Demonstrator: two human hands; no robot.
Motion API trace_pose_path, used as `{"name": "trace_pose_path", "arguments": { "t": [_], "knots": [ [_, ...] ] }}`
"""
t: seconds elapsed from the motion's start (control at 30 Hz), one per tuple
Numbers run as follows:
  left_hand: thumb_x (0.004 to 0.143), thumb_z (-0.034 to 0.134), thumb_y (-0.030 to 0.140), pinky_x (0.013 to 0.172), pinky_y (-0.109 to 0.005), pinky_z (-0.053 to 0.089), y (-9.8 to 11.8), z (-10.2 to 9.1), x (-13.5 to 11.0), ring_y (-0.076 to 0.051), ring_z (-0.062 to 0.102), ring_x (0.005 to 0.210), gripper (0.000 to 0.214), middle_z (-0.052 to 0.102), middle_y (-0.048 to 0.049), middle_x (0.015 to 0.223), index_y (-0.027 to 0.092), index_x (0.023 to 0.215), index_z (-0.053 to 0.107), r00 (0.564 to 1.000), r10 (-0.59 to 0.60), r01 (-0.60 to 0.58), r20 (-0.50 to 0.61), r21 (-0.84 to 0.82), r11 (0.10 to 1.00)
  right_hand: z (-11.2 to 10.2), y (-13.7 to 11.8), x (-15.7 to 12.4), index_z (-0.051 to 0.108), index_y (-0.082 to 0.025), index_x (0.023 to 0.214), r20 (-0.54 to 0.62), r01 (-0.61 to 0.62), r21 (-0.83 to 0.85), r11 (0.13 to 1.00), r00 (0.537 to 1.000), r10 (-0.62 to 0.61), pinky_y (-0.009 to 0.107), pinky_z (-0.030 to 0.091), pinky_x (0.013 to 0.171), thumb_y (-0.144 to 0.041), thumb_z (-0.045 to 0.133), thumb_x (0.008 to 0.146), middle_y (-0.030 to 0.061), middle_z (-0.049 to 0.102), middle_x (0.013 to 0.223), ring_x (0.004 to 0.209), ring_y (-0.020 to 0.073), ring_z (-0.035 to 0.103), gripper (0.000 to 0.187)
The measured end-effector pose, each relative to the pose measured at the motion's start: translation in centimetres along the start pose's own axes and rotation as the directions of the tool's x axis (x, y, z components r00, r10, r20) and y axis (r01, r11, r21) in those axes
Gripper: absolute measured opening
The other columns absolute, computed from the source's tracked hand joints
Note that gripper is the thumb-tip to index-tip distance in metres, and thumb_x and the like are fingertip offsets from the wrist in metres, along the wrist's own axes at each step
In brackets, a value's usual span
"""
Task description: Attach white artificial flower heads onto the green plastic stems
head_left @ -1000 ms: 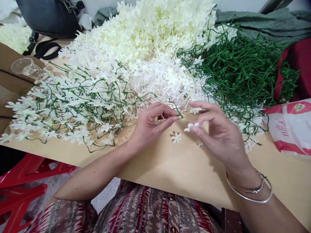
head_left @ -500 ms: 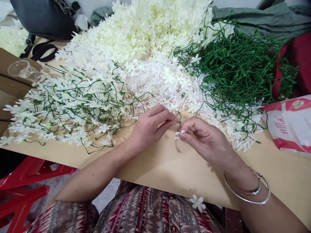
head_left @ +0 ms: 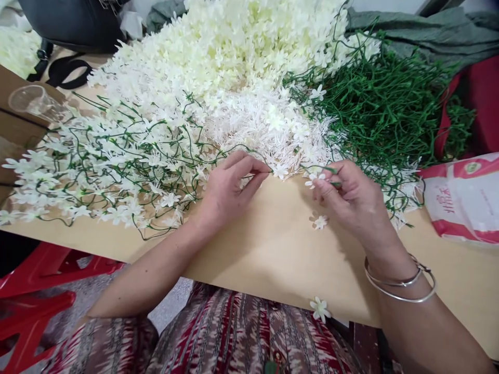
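My left hand (head_left: 234,184) is closed in a pinch at the bare table's far edge, its fingertips on the tip of a thin green plastic stem; a white flower (head_left: 279,171) lies just beyond them. In my right hand (head_left: 351,200), thumb and fingers pinch a white artificial flower (head_left: 315,179), with green stem ends (head_left: 330,170) poking out beside it. Below that hand a loose white blossom (head_left: 320,222) rests on the table (head_left: 268,249). Another blossom (head_left: 320,309) is at the table's near edge. Stemmed white flowers (head_left: 117,166) spread out left of my left hand.
Cream blossoms (head_left: 249,47) are heaped at the back, with white stamen-like pieces (head_left: 241,119) in front. Green stems (head_left: 385,104) pile up at right, near a red-and-white bag (head_left: 463,200). A clear cup (head_left: 37,104) lies left; a red stool (head_left: 50,270) stands below.
My hands have moved apart and farther from me, the left leftward, the right rightward. A loose blossom now shows on the table beneath the right hand, which has green stem ends in it.
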State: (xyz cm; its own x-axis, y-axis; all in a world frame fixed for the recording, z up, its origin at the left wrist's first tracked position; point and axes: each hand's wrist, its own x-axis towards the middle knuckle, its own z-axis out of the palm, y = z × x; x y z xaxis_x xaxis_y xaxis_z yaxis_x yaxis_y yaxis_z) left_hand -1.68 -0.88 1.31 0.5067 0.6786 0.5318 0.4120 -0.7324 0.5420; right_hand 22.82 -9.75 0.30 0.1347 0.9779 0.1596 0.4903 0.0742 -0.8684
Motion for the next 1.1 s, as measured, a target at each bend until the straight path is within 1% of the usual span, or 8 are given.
{"name": "trace_pose_path", "arguments": {
  "t": [0.23, 0.27, 0.37, 0.57, 0.7, 0.83, 0.93, 1.1],
  "knots": [
    [0.102, 0.055, 0.010, 0.108, -0.049, 0.049, 5.1, -1.3, -0.6, -0.031, 0.065, 0.120, 0.023, 0.071, -0.0147, 0.125, 0.013, 0.120, 0.069, 0.980, 0.064, -0.133, 0.189, 0.379, 0.916, -2.1, 1.4, 1.2, 0.061, -0.030, 0.089, -0.252, 0.054, -0.257, 0.965, 0.960, -0.120, 0.044, 0.052, 0.086, -0.033, 0.071, 0.096, 0.0039, 0.068, 0.089, 0.091, 0.0271, 0.069, 0.013],
    [0.102, 0.053, 0.007, 0.107, -0.046, 0.051, 6.2, -1.0, -1.0, -0.029, 0.067, 0.115, 0.023, 0.073, -0.0130, 0.121, 0.014, 0.112, 0.072, 0.921, 0.160, -0.270, 0.356, 0.287, 0.919, -2.4, 1.6, 1.4, 0.061, -0.030, 0.088, -0.257, 0.081, -0.290, 0.953, 0.953, -0.160, 0.046, 0.052, 0.089, -0.031, 0.072, 0.094, 0.0055, 0.068, 0.093, 0.098, 0.0291, 0.068, 0.013],
    [0.109, 0.051, 0.021, 0.112, -0.036, 0.053, 8.9, 1.6, -3.1, -0.022, 0.069, 0.121, 0.028, 0.074, -0.0057, 0.133, 0.021, 0.120, 0.076, 0.524, 0.617, -0.559, 0.587, -0.309, 0.770, -3.2, 1.8, 1.7, 0.062, -0.030, 0.087, -0.305, 0.127, -0.329, 0.936, 0.923, -0.233, 0.049, 0.053, 0.091, -0.029, 0.073, 0.092, 0.0086, 0.070, 0.107, 0.112, 0.0316, 0.065, 0.012],
    [0.104, 0.061, 0.021, 0.129, -0.040, 0.044, 9.4, 7.0, -6.8, -0.023, 0.054, 0.151, 0.025, 0.068, 0.0060, 0.150, 0.031, 0.102, 0.084, 0.217, 0.792, -0.674, 0.570, -0.500, 0.544, -3.0, 2.2, 2.0, 0.059, -0.028, 0.088, -0.321, 0.150, -0.318, 0.936, 0.912, -0.255, 0.045, 0.053, 0.084, -0.024, 0.070, 0.090, 0.0061, 0.071, 0.102, 0.099, 0.0274, 0.066, 0.012],
    [0.110, 0.053, 0.024, 0.125, -0.034, 0.048, 6.8, 5.4, -6.4, -0.018, 0.065, 0.138, 0.029, 0.076, 0.0031, 0.137, 0.028, 0.105, 0.082, 0.293, 0.798, -0.645, 0.527, -0.507, 0.572, -3.3, 2.4, 2.0, 0.059, -0.028, 0.089, -0.338, 0.153, -0.284, 0.947, 0.908, -0.248, 0.045, 0.053, 0.086, -0.026, 0.069, 0.092, 0.0055, 0.070, 0.102, 0.101, 0.0275, 0.067, 0.011],
    [0.112, 0.051, 0.032, 0.118, -0.034, 0.052, 3.8, 2.4, -4.2, -0.017, 0.070, 0.128, 0.033, 0.082, 0.0008, 0.116, 0.024, 0.094, 0.078, 0.551, 0.673, -0.599, 0.493, -0.328, 0.730, -3.4, 2.3, 2.0, 0.060, -0.029, 0.090, -0.332, 0.143, -0.260, 0.955, 0.916, -0.227, 0.045, 0.054, 0.089, -0.027, 0.068, 0.093, 0.0045, 0.071, 0.102, 0.102, 0.0260, 0.067, 0.010],
    [0.111, 0.051, 0.023, 0.123, -0.042, 0.047, 2.5, 0.9, -1.9, -0.023, 0.066, 0.132, 0.025, 0.078, -0.0055, 0.125, 0.017, 0.105, 0.075, 0.730, 0.453, -0.601, 0.512, 0.166, 0.782, -3.3, 1.8, 1.9, 0.061, -0.028, 0.089, -0.345, 0.148, -0.234, 0.961, 0.911, -0.224, 0.043, 0.054, 0.087, -0.028, 0.070, 0.090, 0.0043, 0.072, 0.098, 0.098, 0.0238, 0.068, 0.010],
    [0.107, 0.057, 0.028, 0.116, -0.052, 0.046, 1.3, -0.8, 1.8, -0.031, 0.060, 0.137, 0.017, 0.066, -0.0090, 0.146, 0.024, 0.117, 0.069, 0.960, 0.127, -0.240, 0.249, 0.500, 0.832, -2.7, -0.5, 1.1, 0.063, -0.026, 0.088, -0.341, 0.110, 0.079, 0.991, 0.937, -0.076, 0.042, 0.053, 0.089, -0.034, 0.079, 0.087, 0.0046, 0.074, 0.102, 0.096, 0.0222, 0.070, 0.017]
  ]
}}
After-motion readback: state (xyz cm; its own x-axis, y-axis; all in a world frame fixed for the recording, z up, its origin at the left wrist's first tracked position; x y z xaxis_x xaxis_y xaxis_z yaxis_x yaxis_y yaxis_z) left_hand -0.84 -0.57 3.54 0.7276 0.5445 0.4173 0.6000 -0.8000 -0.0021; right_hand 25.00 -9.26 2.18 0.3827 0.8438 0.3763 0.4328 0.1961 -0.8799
